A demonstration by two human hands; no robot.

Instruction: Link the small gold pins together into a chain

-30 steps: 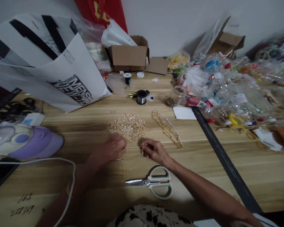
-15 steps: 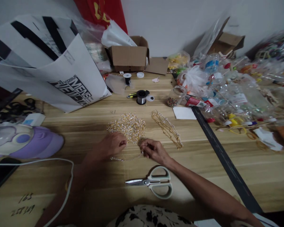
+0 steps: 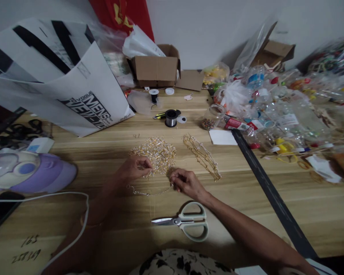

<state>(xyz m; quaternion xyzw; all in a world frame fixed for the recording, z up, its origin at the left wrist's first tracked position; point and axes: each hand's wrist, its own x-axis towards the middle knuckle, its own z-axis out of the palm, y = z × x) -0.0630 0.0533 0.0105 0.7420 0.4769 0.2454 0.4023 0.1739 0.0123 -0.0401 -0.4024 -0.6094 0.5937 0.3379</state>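
A loose pile of gold and silver beads and small pieces [image 3: 160,152] lies on the wooden table [image 3: 109,152]. My left hand [image 3: 136,168] is at the pile's left edge, thumb and forefinger pinched together; anything between them is too small to make out. My right hand [image 3: 187,182] rests at the pile's lower right, its fingers closed on one end of a thin beaded chain [image 3: 150,194]. That chain curves leftward over the wood to a small ring. Nearer my body lie scissors [image 3: 179,220] with pale handles, pointing left.
Finished-looking gold and silver chains [image 3: 202,156] lie right of the pile. Behind are a wire spool [image 3: 171,118], a jar of beads [image 3: 213,116] and a cardboard box [image 3: 157,68]. A large bag [image 3: 97,88] and purple device [image 3: 54,173] stand left; plastic bottles [image 3: 289,114] crowd the right.
My left hand has shifted slightly up, over the pile's left edge, its fingers now in a clearer pinch. More of the chain's left end, with its ring, shows. My right hand stays put.
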